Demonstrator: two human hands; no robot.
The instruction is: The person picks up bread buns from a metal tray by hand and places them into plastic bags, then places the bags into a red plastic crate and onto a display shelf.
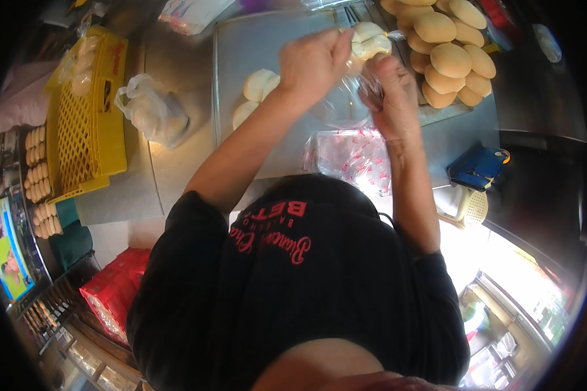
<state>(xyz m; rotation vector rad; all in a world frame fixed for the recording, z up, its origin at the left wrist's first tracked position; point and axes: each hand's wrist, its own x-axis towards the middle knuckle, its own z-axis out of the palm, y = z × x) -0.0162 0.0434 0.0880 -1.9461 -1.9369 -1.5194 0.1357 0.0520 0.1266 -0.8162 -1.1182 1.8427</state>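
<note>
- Left hand (313, 68) gripped the bagged pale buns (370, 40) above the metal tray (241, 45), thumb against them.
- Right hand (396, 94) curled beside the clear plastic (351, 98); whether it pinched any could not be told.
- Gathering slack gently, without squashing buns, seemed wisest.

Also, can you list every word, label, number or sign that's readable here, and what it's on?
Wording isn't copied out; this is where printing shows.
Black shirt: red lettering on the chest, upside down in this view.
Yellow crate: red lettering on its side, small and slanted.
Red-printed clear plastic below the hands: print too blurred to read.
White package at the top: coloured print, too blurred to read.
</note>
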